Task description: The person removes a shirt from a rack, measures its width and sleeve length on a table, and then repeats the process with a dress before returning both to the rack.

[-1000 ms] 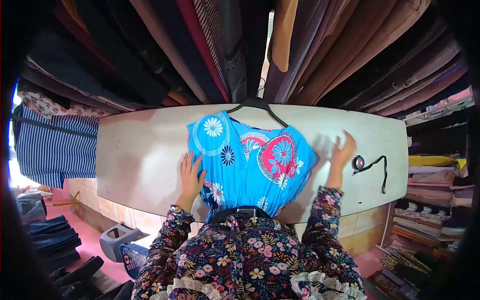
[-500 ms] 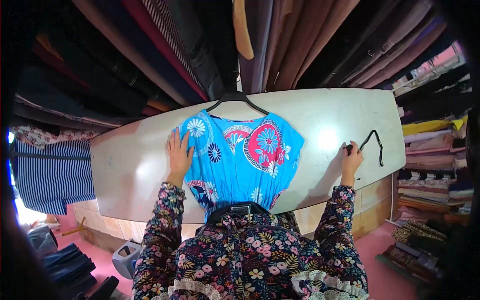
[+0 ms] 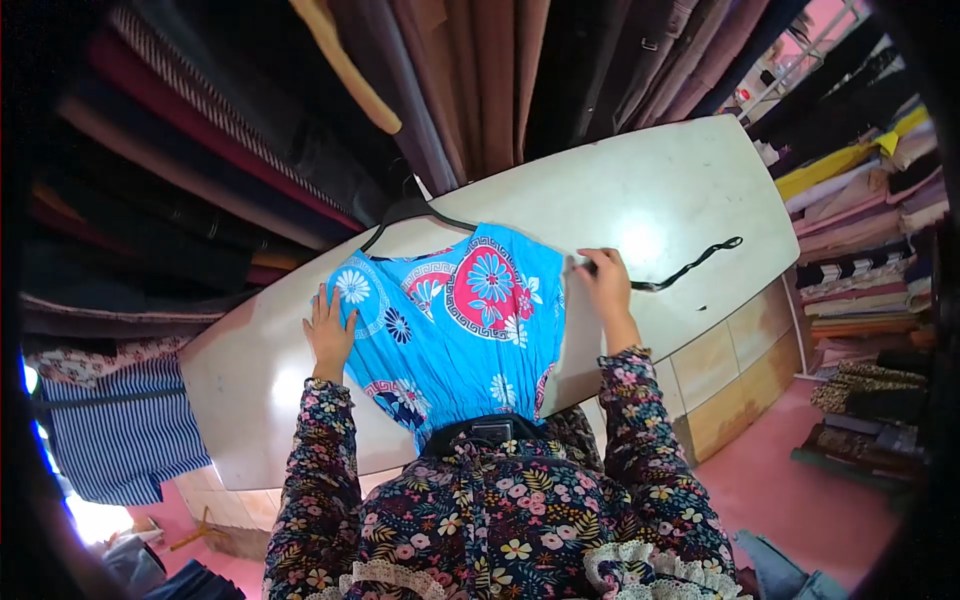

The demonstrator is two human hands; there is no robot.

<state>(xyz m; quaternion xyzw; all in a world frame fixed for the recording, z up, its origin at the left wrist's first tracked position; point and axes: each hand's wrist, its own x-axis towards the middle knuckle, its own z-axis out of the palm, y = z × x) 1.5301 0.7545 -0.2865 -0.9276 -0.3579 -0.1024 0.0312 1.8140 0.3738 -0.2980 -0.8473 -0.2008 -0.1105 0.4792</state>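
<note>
Change since a second ago: right hand (image 3: 606,283) went out to the black-strapped thing on the far right of the desk (image 3: 680,190), took it, and has pulled it back in. It now sits at the right edge of the blue dress (image 3: 460,325), with the black strap (image 3: 690,267) trailing out to the right of the grip. Looks like a tape measure being brought to the garment, so my read is measuring starts at that right shoulder or sleeve edge

Left hand (image 3: 328,335): stayed put, flat and fingers spread, palm down on the left edge of the dress, pinning it to the desk. Nothing held

Right hand: fingers curled closed on the near end of the strap, knuckles up, touching the dress hem at the sleeve

Dress lies flat between the two hands, on a black hanger (image 3: 410,212) just beyond them. Past that, hung clothes (image 3: 480,90); folded fabric stacks (image 3: 860,190) far right
</note>
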